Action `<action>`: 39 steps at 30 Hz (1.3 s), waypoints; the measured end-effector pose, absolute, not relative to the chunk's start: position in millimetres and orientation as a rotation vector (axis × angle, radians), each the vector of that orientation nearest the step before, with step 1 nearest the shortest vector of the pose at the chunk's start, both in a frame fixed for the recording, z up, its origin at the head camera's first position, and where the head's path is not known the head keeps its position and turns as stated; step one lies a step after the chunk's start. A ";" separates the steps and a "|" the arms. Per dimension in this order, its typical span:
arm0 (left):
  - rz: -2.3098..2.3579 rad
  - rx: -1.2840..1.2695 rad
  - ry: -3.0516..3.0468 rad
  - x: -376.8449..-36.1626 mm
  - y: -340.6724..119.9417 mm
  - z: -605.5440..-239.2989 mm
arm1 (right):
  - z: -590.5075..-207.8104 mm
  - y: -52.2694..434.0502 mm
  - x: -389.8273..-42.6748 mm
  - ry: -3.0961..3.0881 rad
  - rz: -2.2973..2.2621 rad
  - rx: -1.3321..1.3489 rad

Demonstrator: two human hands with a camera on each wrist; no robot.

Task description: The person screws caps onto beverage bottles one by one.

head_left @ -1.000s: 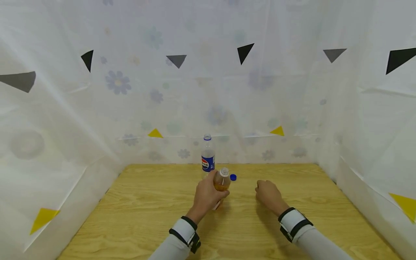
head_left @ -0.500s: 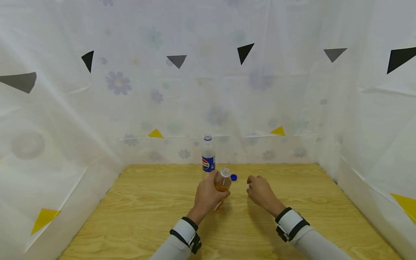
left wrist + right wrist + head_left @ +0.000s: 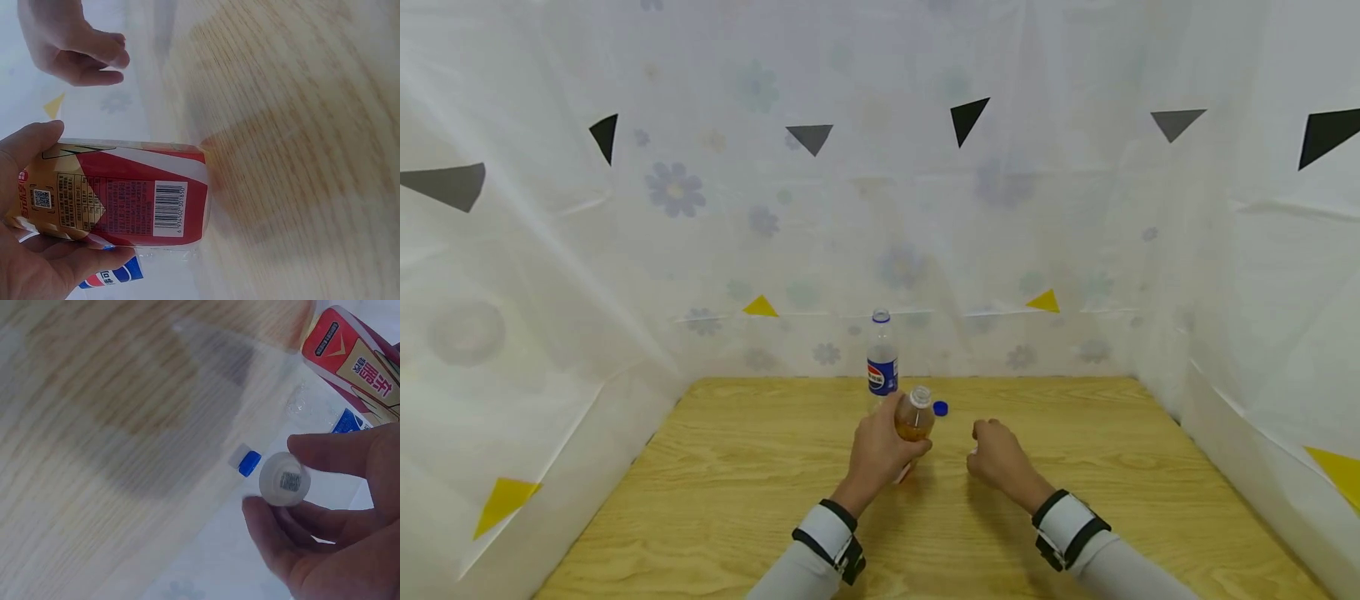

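Squeezing the left hand's (image 3: 876, 450) curled fingers harder could spill the uncapped drink bottle (image 3: 128, 194) between them, while the right hand (image 3: 1003, 460) pinches a white bottle cap (image 3: 273, 487).

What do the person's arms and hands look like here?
The left hand and right hand are bare. The sleeves are pale and long; at each wrist, black straps edge a pale band, with a small dark piece on the inner side.
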State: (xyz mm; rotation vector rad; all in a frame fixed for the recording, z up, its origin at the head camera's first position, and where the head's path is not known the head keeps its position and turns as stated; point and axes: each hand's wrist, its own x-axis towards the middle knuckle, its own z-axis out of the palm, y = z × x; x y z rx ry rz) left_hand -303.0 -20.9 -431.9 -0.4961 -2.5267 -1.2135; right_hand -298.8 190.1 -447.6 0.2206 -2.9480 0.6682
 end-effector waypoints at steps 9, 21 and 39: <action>-1.204 -0.476 -2.536 -302.0 -22.3 -432.4 | -448.3 190.7 -299.7 -2.948 0.672 0.205; -1.197 -0.478 -2.555 -301.8 -21.8 -432.3 | -405.0 174.7 -303.1 -2.707 0.908 0.352; -1.213 -0.494 -2.547 -304.1 -21.7 -431.0 | -356.3 137.1 -294.2 -2.426 0.872 0.611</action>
